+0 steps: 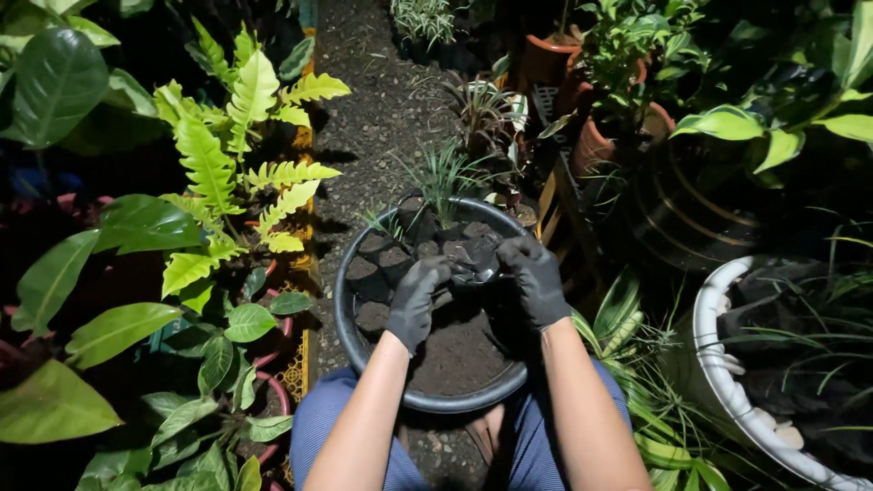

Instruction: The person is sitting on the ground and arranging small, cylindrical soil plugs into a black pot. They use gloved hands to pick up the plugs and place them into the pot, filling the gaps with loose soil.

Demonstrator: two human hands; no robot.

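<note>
A small black grow bag (pixel 473 259) is held between both gloved hands, left hand (pixel 416 298) and right hand (pixel 536 277), fingers closed on it, above the soil-filled black basin (pixel 344 314).

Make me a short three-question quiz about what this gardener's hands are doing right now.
1. True or false: both hands wear dark gloves.
2. What do the left hand and right hand hold between them? A) a small black soil-filled bag B) a trowel C) a hose
3. What lies under the hands?

Key:
1. True
2. A
3. A round black basin holding loose soil and more small black bags.
</note>
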